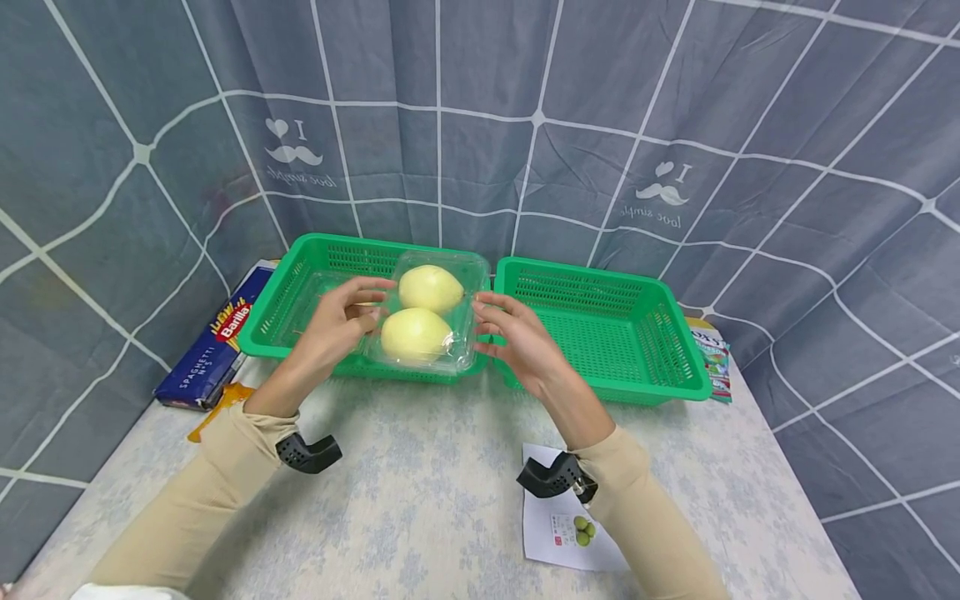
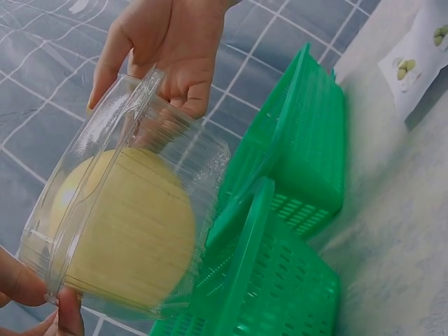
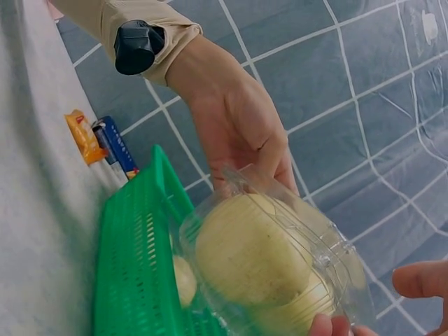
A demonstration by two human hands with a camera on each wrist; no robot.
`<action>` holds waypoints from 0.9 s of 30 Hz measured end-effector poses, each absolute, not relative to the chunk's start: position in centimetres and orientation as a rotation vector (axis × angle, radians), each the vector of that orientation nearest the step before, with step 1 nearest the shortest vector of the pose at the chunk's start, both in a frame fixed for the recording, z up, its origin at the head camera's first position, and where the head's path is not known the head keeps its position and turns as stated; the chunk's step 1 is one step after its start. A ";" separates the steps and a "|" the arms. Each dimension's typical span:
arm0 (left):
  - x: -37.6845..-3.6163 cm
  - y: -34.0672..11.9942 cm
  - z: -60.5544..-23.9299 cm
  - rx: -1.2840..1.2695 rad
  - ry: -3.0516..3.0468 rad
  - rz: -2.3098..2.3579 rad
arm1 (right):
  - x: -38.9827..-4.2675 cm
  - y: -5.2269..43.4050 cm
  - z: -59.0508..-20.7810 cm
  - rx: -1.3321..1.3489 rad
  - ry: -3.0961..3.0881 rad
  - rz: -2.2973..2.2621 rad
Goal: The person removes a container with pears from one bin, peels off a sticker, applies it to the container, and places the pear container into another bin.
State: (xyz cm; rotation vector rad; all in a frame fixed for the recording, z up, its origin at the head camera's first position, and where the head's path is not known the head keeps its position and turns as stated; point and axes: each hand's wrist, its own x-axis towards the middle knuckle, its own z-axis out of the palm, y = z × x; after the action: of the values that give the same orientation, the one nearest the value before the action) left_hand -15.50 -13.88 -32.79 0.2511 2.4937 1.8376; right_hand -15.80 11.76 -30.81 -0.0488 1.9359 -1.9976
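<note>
A clear plastic clamshell box (image 1: 467,272) with two large pale yellow fruits (image 1: 416,335) in it is held up over the left green basket (image 1: 258,342). My left hand (image 1: 341,321) grips its left side, thumb and fingers at the rim. On the opposite side my right hand (image 1: 521,337) holds the edge with its fingers. The left wrist view shows the box (image 2: 210,147) from its end, lid closed over the fruit, fingertips (image 2: 70,311) pinching a corner of the rim. Another clear package (image 1: 318,292) lies inside the left basket, partly hidden by my left hand.
A second green basket (image 1: 600,333) stands right beside the first. Left of them lie a blue spaghetti box (image 1: 217,342) and an orange packet (image 1: 221,408). Colourful packets (image 1: 716,362) sit behind the right basket's end. A printed paper (image 1: 558,529) lies under my right forearm.
</note>
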 end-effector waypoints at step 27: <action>-13.4 -14.1 -32.6 0.300 2.485 1.845 | -14.6 12.7 -30.8 -0.190 1.987 -1.887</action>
State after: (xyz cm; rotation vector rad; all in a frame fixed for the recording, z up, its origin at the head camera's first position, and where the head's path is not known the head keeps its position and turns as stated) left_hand -13.42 -14.12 -32.62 0.2998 2.4852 1.8450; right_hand -14.59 12.70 -30.78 -0.1896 1.9869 -1.8872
